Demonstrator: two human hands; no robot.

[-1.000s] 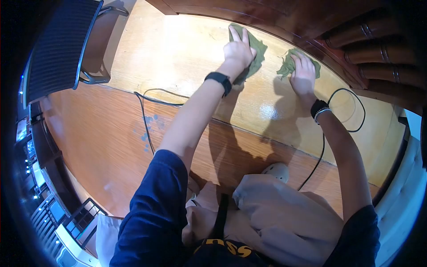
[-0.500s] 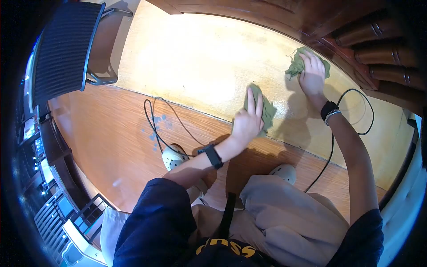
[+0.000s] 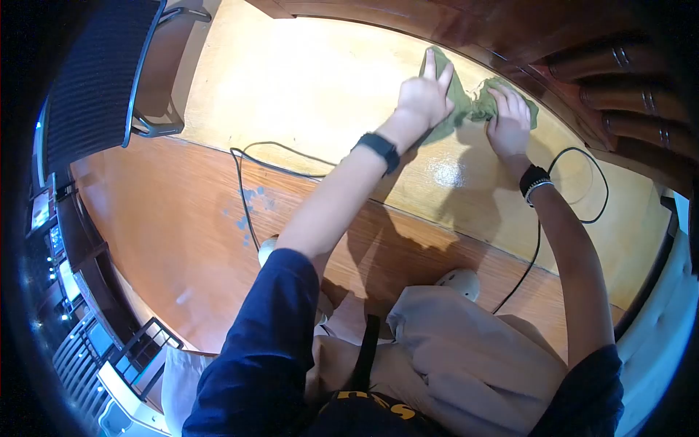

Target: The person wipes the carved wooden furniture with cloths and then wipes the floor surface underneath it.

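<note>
Two green cloths lie on the pale yellow floor strip [image 3: 306, 80] close to the dark wooden furniture. My left hand [image 3: 426, 98] presses on the left cloth [image 3: 459, 98], with two fingers stretched forward and the others bent. To its right, my right hand [image 3: 510, 124] rests on the crumpled right cloth [image 3: 526, 103], its fingers spread over the fabric. The near edges of the cloths meet or nearly meet between the hands. A shiny patch [image 3: 445, 173] shows on the floor below them.
Dark carved furniture [image 3: 495, 29] borders the far side. A black cable [image 3: 539, 247] loops on the right, another stretch [image 3: 237, 182] on the left. A dark chair [image 3: 102, 80] stands at the upper left. A pale shoe [image 3: 463, 282] is beneath me.
My left hand has slid its cloth forward and slightly right, toward the furniture and the other cloth. My right hand has barely moved. The cable on the left has shifted.
</note>
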